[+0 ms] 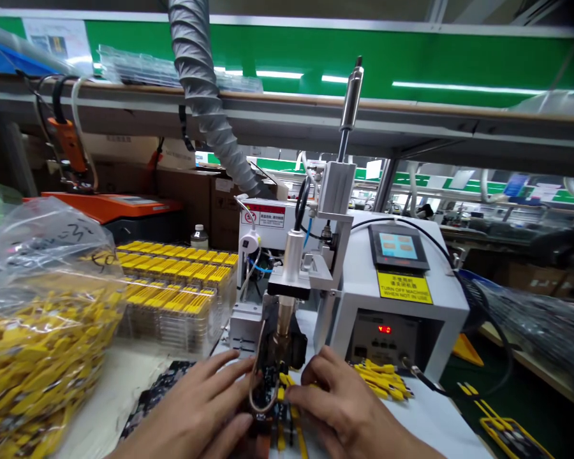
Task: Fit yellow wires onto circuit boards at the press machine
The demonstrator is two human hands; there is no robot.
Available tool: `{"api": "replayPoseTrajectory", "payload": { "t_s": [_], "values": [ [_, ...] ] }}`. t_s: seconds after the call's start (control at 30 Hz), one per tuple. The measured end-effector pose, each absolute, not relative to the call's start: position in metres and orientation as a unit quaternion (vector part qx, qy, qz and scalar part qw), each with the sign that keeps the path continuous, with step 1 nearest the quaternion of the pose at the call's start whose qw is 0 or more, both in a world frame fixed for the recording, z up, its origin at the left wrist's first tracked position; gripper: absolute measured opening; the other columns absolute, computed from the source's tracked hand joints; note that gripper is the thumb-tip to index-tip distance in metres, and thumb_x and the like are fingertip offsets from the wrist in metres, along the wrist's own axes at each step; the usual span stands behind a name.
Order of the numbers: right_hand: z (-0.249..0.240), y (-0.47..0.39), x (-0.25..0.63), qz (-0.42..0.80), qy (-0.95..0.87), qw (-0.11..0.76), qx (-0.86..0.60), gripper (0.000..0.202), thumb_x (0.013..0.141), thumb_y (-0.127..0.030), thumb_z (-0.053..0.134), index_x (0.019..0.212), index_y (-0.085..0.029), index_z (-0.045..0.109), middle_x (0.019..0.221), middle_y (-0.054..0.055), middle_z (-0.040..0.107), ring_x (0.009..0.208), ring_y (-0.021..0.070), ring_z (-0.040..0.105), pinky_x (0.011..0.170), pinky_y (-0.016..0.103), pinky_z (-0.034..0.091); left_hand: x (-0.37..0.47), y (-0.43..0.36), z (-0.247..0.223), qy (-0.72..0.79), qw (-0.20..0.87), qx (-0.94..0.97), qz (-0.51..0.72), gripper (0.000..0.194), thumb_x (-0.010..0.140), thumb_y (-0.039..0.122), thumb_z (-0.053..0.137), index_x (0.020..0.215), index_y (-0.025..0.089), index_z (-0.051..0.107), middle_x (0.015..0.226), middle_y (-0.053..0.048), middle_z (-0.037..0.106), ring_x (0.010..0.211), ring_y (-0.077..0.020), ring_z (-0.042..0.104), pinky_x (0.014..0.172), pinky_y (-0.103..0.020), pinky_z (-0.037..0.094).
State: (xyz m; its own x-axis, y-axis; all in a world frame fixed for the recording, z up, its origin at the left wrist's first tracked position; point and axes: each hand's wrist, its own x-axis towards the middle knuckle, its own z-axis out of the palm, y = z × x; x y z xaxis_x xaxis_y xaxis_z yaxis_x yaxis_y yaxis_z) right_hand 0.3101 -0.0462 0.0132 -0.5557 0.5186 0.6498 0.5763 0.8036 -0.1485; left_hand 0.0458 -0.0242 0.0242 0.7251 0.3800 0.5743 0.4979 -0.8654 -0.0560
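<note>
My left hand (210,401) lies beside the small fixture below the machine's head, fingers stretched toward it and its thumb apart. Its fingertips are close to dark parts in the fixture, partly behind a bent metal tube (259,401). My right hand (339,401) is closed, with thumb and forefinger pinching a slim yellow part (286,380) at the fixture's right side. More yellow strips (295,424) run toward me between the hands. Above them the metal soldering-type head (284,312) points straight down. Dark small boards (155,389) lie left of my left hand.
A clear bag (43,331) of yellow parts stands at left, before stacked clear trays (172,287) of yellow parts. A yellow pile (382,379) lies right of my right hand. The white control box (440,268) stands behind it; a grey duct hose (201,83) hangs above.
</note>
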Motion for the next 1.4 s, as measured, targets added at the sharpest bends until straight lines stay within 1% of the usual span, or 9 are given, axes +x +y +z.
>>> {"api": "replayPoseTrajectory", "payload": {
  "t_s": [0.13, 0.27, 0.37, 0.47, 0.57, 0.67, 0.8, 0.93, 1.4],
  "values": [
    [0.015, -0.047, 0.312, -0.064, -0.891, 0.307, -0.329, 0.018, 0.092, -0.018, 0.056, 0.103, -0.022, 0.070, 0.081, 0.008, 0.060, 0.074, 0.0241, 0.052, 0.060, 0.032, 0.043, 0.060, -0.023, 0.022, -0.220, 0.079, -0.939, -0.251, 0.043, 0.091, 0.017, 0.056, 0.132, 0.029, 0.059, 0.128, -0.002, 0.069, 0.115, -0.0273, 0.065, 0.097, -0.038, 0.055],
    [0.017, -0.046, 0.313, -0.059, -0.893, 0.306, -0.324, 0.019, 0.091, -0.017, 0.057, 0.103, -0.022, 0.071, 0.081, 0.009, 0.060, 0.074, 0.0243, 0.052, 0.060, 0.033, 0.044, 0.061, -0.016, 0.013, -0.210, 0.069, -0.941, -0.256, 0.052, 0.092, 0.015, 0.052, 0.142, 0.030, 0.049, 0.131, -0.004, 0.067, 0.118, -0.0283, 0.061, 0.098, -0.039, 0.053],
    [0.018, -0.047, 0.313, -0.051, -0.892, 0.302, -0.331, 0.021, 0.091, -0.016, 0.055, 0.102, -0.022, 0.072, 0.081, 0.009, 0.060, 0.074, 0.0246, 0.052, 0.062, 0.034, 0.045, 0.059, -0.013, 0.010, -0.193, 0.107, -0.946, -0.240, 0.050, 0.093, 0.019, 0.050, 0.143, 0.028, 0.048, 0.131, -0.009, 0.066, 0.117, -0.0321, 0.061, 0.098, -0.045, 0.052],
    [0.019, -0.048, 0.312, -0.041, -0.893, 0.291, -0.340, 0.022, 0.091, -0.015, 0.055, 0.103, -0.021, 0.072, 0.083, 0.010, 0.060, 0.075, 0.0247, 0.052, 0.064, 0.034, 0.047, 0.057, -0.015, 0.012, -0.188, 0.159, -0.952, -0.183, 0.051, 0.088, 0.017, 0.054, 0.138, 0.024, 0.053, 0.130, -0.014, 0.067, 0.115, -0.0370, 0.063, 0.097, -0.051, 0.051],
    [0.020, -0.048, 0.312, -0.043, -0.895, 0.280, -0.344, 0.021, 0.090, -0.015, 0.056, 0.104, -0.021, 0.071, 0.083, 0.009, 0.060, 0.076, 0.0249, 0.053, 0.063, 0.034, 0.046, 0.057, -0.017, 0.013, -0.183, 0.159, -0.953, -0.182, 0.049, 0.086, 0.019, 0.057, 0.134, 0.023, 0.057, 0.125, -0.013, 0.070, 0.111, -0.0361, 0.066, 0.100, -0.047, 0.050],
    [0.021, -0.048, 0.312, -0.056, -0.895, 0.278, -0.344, 0.021, 0.090, -0.016, 0.057, 0.105, -0.021, 0.071, 0.082, 0.009, 0.059, 0.075, 0.0249, 0.052, 0.062, 0.033, 0.045, 0.058, -0.018, 0.011, -0.183, 0.111, -0.947, -0.240, 0.044, 0.092, 0.021, 0.053, 0.136, 0.024, 0.056, 0.127, -0.011, 0.069, 0.114, -0.0331, 0.065, 0.100, -0.044, 0.050],
    [0.022, -0.048, 0.312, -0.062, -0.893, 0.295, -0.334, 0.024, 0.094, -0.019, 0.054, 0.110, -0.022, 0.072, 0.080, 0.010, 0.058, 0.074, 0.0249, 0.051, 0.060, 0.033, 0.044, 0.059, -0.020, 0.011, -0.218, 0.059, -0.927, -0.300, 0.038, 0.096, 0.021, 0.051, 0.133, 0.030, 0.059, 0.127, -0.004, 0.070, 0.118, -0.0259, 0.063, 0.099, -0.037, 0.054],
    [0.020, -0.048, 0.313, -0.060, -0.893, 0.299, -0.330, 0.026, 0.096, -0.020, 0.050, 0.111, -0.021, 0.072, 0.080, 0.011, 0.058, 0.073, 0.0257, 0.051, 0.060, 0.034, 0.045, 0.060, -0.023, 0.015, -0.216, 0.041, -0.920, -0.324, 0.035, 0.096, 0.021, 0.052, 0.127, 0.035, 0.063, 0.126, -0.001, 0.070, 0.115, -0.0228, 0.064, 0.096, -0.034, 0.056],
    [0.021, -0.050, 0.311, -0.057, -0.891, 0.303, -0.335, 0.023, 0.090, -0.014, 0.056, 0.105, -0.019, 0.072, 0.082, 0.010, 0.059, 0.075, 0.0246, 0.052, 0.061, 0.033, 0.044, 0.060, -0.020, 0.010, -0.222, 0.048, -0.921, -0.317, 0.037, 0.097, 0.025, 0.051, 0.132, 0.035, 0.060, 0.129, -0.002, 0.067, 0.117, -0.0249, 0.061, 0.094, -0.035, 0.057]
  ]
}}
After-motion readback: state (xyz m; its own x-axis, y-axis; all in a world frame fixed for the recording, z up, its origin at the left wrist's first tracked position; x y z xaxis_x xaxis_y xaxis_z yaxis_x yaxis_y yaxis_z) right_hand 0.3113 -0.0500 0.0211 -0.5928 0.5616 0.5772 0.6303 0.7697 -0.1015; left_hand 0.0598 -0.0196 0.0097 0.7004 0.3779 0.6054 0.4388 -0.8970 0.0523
